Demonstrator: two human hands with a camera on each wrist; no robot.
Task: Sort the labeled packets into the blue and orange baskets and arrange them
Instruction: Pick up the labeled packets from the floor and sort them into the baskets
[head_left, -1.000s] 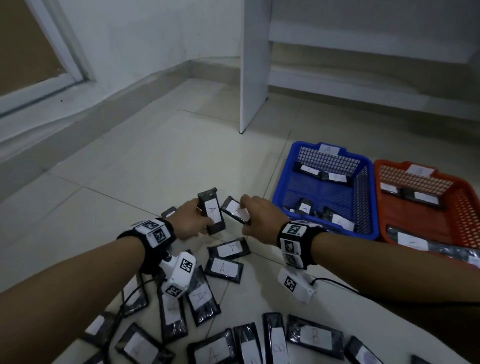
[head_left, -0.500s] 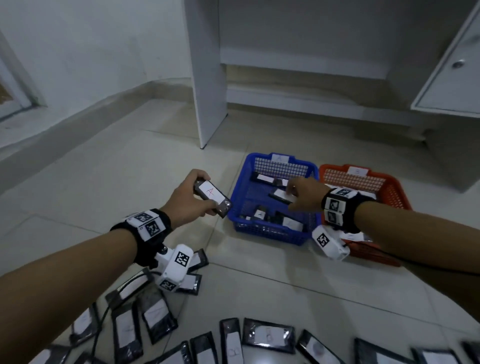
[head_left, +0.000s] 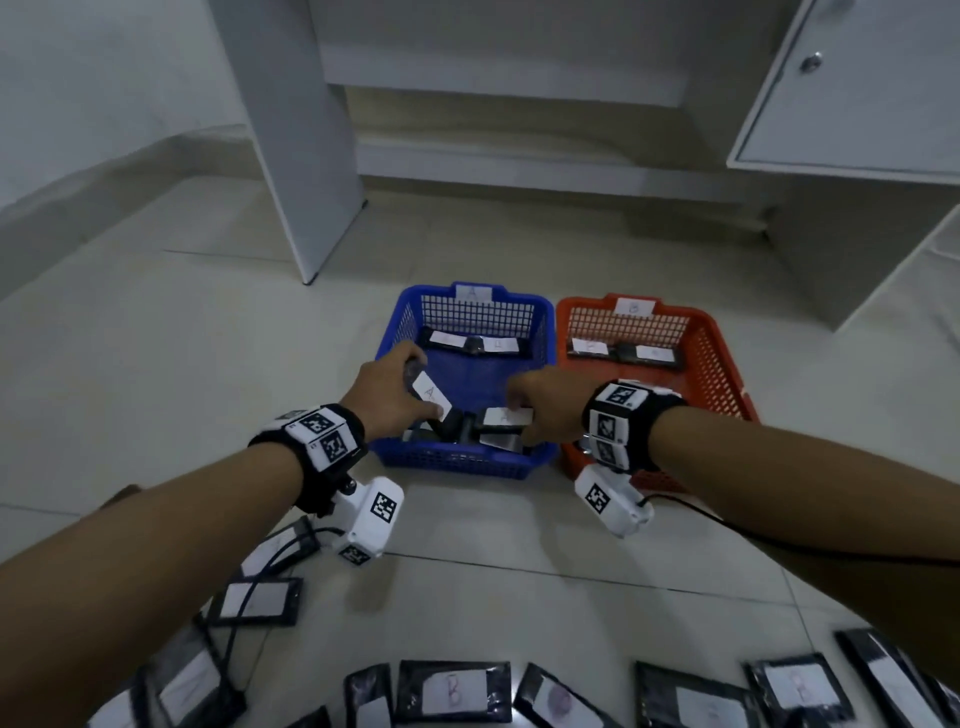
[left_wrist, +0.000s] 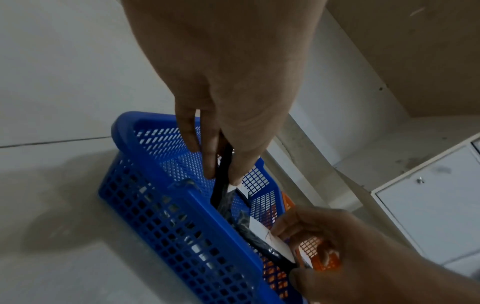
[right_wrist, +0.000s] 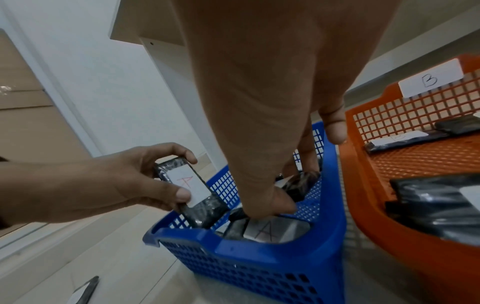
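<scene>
Over the blue basket (head_left: 470, 462) on the floor, left hand (head_left: 387, 402) pinches an A-labeled packet (head_left: 431, 402) by its long edges, right hand (head_left: 545, 410) grips another packet (head_left: 506, 418) inside; probably light, floppy, slick wrap, so grip the edges.

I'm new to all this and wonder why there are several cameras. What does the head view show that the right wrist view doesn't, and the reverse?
Only the head view: unsorted packets along the floor. Only the right wrist view: the orange basket's B tag read clearly. Both: the left hand gripping an A packet over the blue basket, the right hand reaching inside.
</scene>
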